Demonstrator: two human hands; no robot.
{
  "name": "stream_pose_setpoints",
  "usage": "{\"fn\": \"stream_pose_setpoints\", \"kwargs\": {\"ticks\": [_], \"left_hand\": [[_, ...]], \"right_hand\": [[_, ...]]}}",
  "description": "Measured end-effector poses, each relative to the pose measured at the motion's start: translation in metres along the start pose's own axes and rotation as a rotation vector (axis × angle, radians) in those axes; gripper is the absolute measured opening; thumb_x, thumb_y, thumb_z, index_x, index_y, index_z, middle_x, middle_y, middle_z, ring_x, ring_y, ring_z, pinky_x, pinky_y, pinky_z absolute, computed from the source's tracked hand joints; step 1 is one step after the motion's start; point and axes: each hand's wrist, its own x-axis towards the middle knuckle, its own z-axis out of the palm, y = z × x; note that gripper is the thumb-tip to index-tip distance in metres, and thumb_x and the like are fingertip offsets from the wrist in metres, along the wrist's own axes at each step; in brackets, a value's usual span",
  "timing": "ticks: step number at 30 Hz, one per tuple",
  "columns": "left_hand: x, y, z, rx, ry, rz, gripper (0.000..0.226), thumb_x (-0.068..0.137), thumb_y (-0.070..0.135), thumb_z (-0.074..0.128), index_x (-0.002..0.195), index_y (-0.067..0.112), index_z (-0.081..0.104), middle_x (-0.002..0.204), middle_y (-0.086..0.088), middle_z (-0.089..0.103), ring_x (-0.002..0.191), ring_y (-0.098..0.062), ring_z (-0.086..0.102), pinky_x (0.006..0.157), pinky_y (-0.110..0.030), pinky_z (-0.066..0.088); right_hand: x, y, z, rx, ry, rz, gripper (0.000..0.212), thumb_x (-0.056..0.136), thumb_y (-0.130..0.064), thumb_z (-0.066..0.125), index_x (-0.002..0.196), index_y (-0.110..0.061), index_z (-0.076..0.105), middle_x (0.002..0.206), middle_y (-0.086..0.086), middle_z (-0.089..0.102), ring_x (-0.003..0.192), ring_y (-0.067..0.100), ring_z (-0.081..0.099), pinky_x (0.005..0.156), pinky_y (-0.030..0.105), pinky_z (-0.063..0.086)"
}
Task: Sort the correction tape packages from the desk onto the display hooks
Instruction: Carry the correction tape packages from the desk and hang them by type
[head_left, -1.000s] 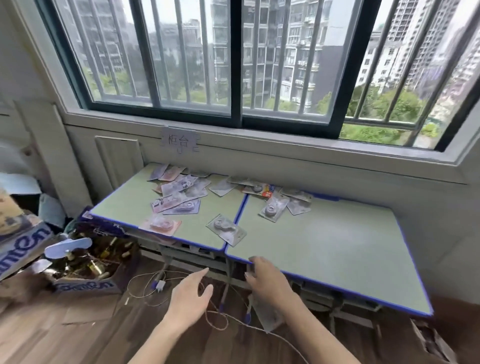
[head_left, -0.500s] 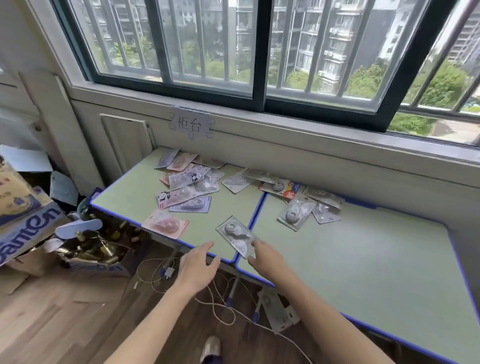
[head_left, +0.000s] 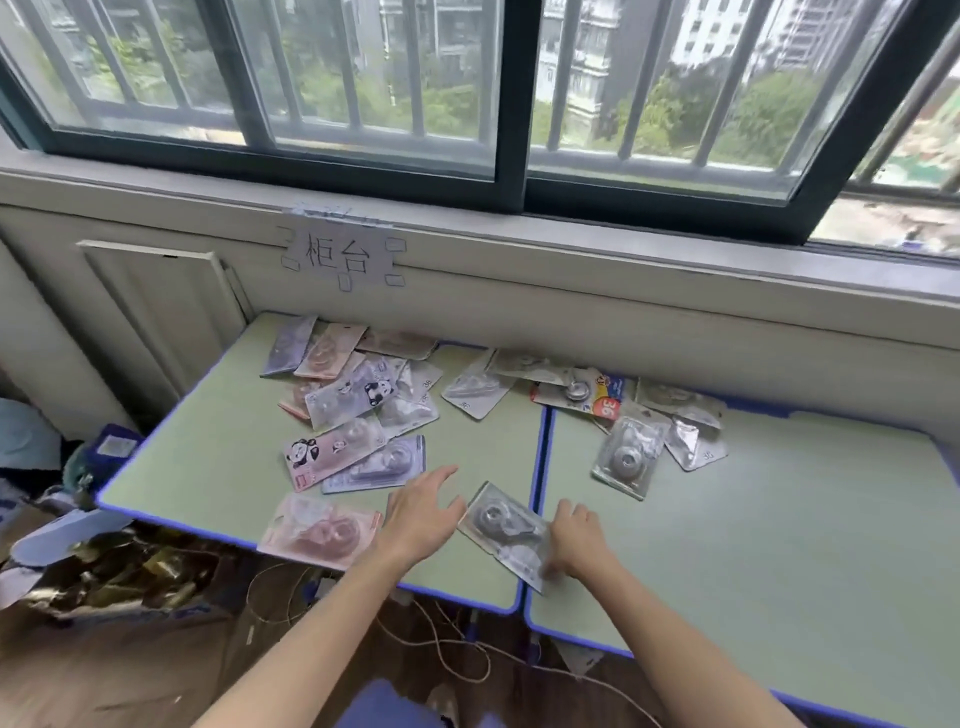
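We are at the very start, as far as the view lets us judge: every correction tape package we can see lies on the pale green, blue-edged surface (head_left: 753, 545), and no display hooks appear anywhere in view. Our right hand (head_left: 576, 540) rests on the near corner of a clear plastic blister package with a grey tape wheel (head_left: 506, 527), which straddles the seam between the two desks; its fingers look curled down onto the card, though blur keeps us from telling whether they pinch it yet. Our left hand (head_left: 423, 514) hovers just beside that package, fingers spread wide and holding nothing. A pink package (head_left: 319, 530) sits at the near edge, a panda-printed one (head_left: 332, 449) beyond it, and a scatter of others (head_left: 628, 457) near the wall. Everything remains to be hung.
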Motion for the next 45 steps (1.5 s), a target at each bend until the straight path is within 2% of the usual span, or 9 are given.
{"fn": "stream_pose_setpoints", "kwargs": {"ticks": [3, 9, 13, 17, 21, 27, 37, 42, 45], "left_hand": [[0.019, -0.003, -0.007, -0.018, -0.045, 0.052, 0.053, 0.096, 0.029, 0.053, 0.147, 0.021, 0.041, 0.149, -0.003, 0.046, 0.139, -0.02, 0.039, 0.112, -0.029, 0.026], [0.049, 0.014, -0.011, -0.03, -0.136, 0.217, 0.06, 0.093, 0.036, 0.061, 0.147, 0.019, 0.04, 0.151, -0.002, 0.044, 0.139, -0.021, 0.038, 0.113, -0.031, 0.027], [0.066, 0.035, -0.01, -0.106, -0.195, 0.258, 0.07, 0.085, 0.05, 0.068, 0.145, 0.022, 0.043, 0.147, 0.002, 0.048, 0.137, -0.019, 0.041, 0.114, -0.035, 0.031], [0.082, 0.05, -0.007, -0.283, -0.255, 0.28, 0.038, 0.081, 0.031, 0.078, 0.114, 0.026, 0.059, 0.109, 0.007, 0.068, 0.104, -0.012, 0.062, 0.076, -0.007, 0.043], [0.096, 0.065, -0.004, -0.389, -0.213, 0.276, 0.02, 0.082, 0.017, 0.077, 0.097, 0.02, 0.063, 0.093, 0.0, 0.071, 0.082, -0.012, 0.064, 0.067, -0.015, 0.047], [0.108, 0.074, 0.0, -0.619, -0.226, 0.162, 0.023, 0.089, 0.007, 0.067, 0.105, 0.02, 0.06, 0.098, 0.0, 0.074, 0.09, -0.016, 0.071, 0.077, -0.026, 0.056], [0.117, 0.073, 0.006, -0.788, -0.098, -0.028, 0.022, 0.09, 0.008, 0.067, 0.105, 0.024, 0.06, 0.099, 0.005, 0.07, 0.091, -0.011, 0.067, 0.068, -0.015, 0.05], [0.123, 0.075, 0.009, -0.805, -0.053, -0.086, 0.019, 0.092, 0.01, 0.065, 0.101, 0.025, 0.059, 0.094, 0.007, 0.068, 0.084, -0.005, 0.064, 0.062, -0.014, 0.046], [0.126, 0.076, 0.01, -0.812, -0.049, -0.1, 0.023, 0.091, 0.015, 0.066, 0.112, 0.02, 0.058, 0.098, 0.003, 0.069, 0.087, -0.008, 0.064, 0.067, -0.02, 0.045]], "right_hand": [[0.007, 0.0, -0.007, 0.045, -0.068, 0.053, 0.085, 0.065, -0.04, 0.083, 0.127, -0.007, 0.037, 0.129, 0.017, 0.043, 0.123, 0.033, 0.042, 0.102, 0.034, 0.037], [0.018, 0.007, -0.065, 0.392, 0.027, -0.106, 0.032, 0.073, -0.011, 0.069, 0.074, -0.024, 0.04, 0.089, 0.003, 0.055, 0.083, 0.02, 0.052, 0.055, 0.028, 0.035], [0.016, 0.006, -0.118, 0.589, 0.147, -0.204, 0.023, 0.076, -0.012, 0.073, 0.076, -0.023, 0.052, 0.082, -0.002, 0.058, 0.076, 0.014, 0.053, 0.063, 0.027, 0.043], [0.025, 0.016, -0.149, 0.92, 0.222, -0.252, 0.032, 0.074, -0.005, 0.078, 0.072, -0.022, 0.052, 0.07, -0.004, 0.057, 0.068, 0.012, 0.053, 0.062, 0.025, 0.042], [0.036, 0.028, -0.164, 1.14, 0.266, -0.246, 0.025, 0.076, -0.006, 0.078, 0.08, -0.017, 0.056, 0.077, 0.001, 0.062, 0.073, 0.013, 0.057, 0.064, 0.021, 0.045], [0.07, 0.075, -0.139, 1.148, 0.266, 0.193, 0.042, 0.082, -0.028, 0.075, 0.108, -0.008, 0.049, 0.101, 0.007, 0.057, 0.095, 0.02, 0.057, 0.081, 0.032, 0.047], [0.111, 0.113, -0.081, 0.949, 0.09, 0.699, 0.085, 0.082, -0.03, 0.076, 0.142, 0.005, 0.026, 0.144, 0.023, 0.039, 0.132, 0.039, 0.039, 0.108, 0.041, 0.034], [0.11, 0.119, -0.091, 0.989, -0.241, 0.589, 0.036, 0.086, -0.024, 0.072, 0.106, -0.002, 0.052, 0.096, 0.015, 0.058, 0.088, 0.028, 0.06, 0.083, 0.036, 0.05], [0.099, 0.125, -0.111, 0.912, -0.442, 0.457, 0.027, 0.091, -0.021, 0.066, 0.079, -0.008, 0.046, 0.072, 0.009, 0.045, 0.063, 0.018, 0.044, 0.061, 0.029, 0.042]]}}
